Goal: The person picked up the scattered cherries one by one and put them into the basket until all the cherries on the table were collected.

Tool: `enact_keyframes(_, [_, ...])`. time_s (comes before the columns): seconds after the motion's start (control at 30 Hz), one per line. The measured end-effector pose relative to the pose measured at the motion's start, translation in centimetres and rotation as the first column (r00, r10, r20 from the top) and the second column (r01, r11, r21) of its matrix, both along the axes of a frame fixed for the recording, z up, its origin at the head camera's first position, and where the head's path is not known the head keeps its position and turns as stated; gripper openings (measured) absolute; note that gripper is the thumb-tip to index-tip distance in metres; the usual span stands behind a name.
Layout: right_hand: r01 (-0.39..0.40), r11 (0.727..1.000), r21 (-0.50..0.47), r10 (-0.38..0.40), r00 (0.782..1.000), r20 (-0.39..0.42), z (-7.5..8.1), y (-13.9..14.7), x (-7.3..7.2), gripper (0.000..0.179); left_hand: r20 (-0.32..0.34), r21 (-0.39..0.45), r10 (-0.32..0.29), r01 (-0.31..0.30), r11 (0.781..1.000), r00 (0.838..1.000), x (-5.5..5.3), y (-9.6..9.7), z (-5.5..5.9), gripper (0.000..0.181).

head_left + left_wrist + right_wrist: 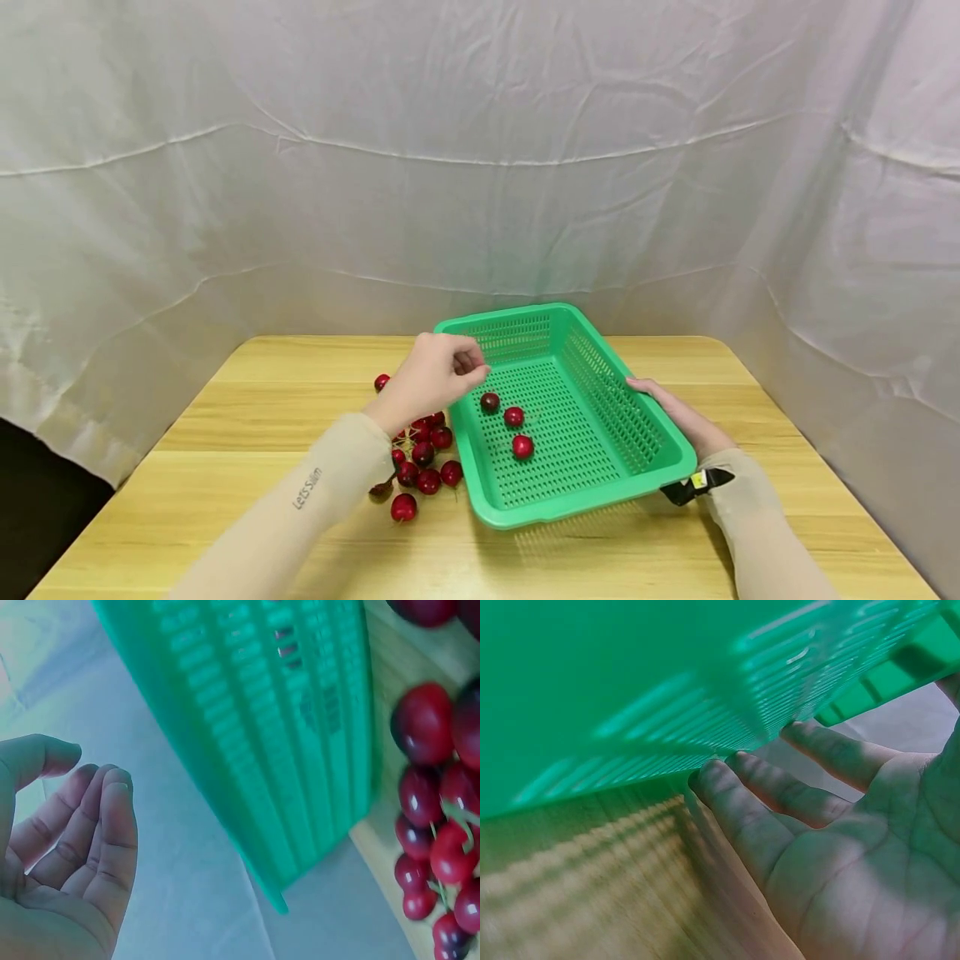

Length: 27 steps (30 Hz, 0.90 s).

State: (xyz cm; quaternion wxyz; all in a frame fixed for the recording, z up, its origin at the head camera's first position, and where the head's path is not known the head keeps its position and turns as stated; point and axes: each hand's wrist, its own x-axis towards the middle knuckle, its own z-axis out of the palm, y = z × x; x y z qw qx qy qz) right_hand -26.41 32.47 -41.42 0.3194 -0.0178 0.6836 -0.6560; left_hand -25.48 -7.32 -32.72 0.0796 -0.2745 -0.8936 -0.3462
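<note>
My left hand is over the left rim of a green plastic basket. In the left wrist view its fingers are bent, with a gap to the thumb and nothing between them. Three red cherries lie on the basket's slotted floor, one of them a bright cherry near the front. My right hand grips the basket's right side, thumb over the rim. Its fingers reach under the basket in the right wrist view, and the basket's right side is raised off the table. Beside the basket's left wall lies a pile of cherries, some with stems.
The wooden table carries everything. A pale cloth hangs behind it and along both sides. One cherry lies farther back than the pile, partly behind my left wrist. A black strap is around my right wrist.
</note>
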Motion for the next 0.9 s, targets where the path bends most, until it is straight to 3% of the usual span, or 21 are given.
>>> enact_keyframes(0.2, [-0.003, 1.000, -0.010, 0.004, 1.000, 0.015, -0.1, 0.0, -0.1, 0.085, 0.007, -0.003, 0.092, -0.092, 0.996, 0.996, -0.6, -2.8, -0.1, 0.006])
enact_keyframes(0.37, [0.001, 1.000, -0.022, 0.000, 0.999, 0.036, -0.2, 0.0, -0.1, 0.085, 0.018, -0.028, 0.161, -0.160, 0.987, 0.987, -1.3, -5.1, -0.8, 0.007])
enact_keyframes(0.63, [-0.002, 1.000, -0.019, 0.002, 1.000, 0.012, -0.2, 0.2, -0.1, 0.085, 0.047, -0.099, 0.227, -0.222, 0.970, 0.973, -2.9, -8.2, -2.7, 0.007])
enact_keyframes(0.9, [-0.001, 1.000, -0.017, 0.001, 1.000, 0.009, -0.3, 0.1, -0.1, 0.086, 0.068, -0.141, 0.276, -0.265, 0.954, 0.959, -4.2, -9.9, -4.0, 0.010])
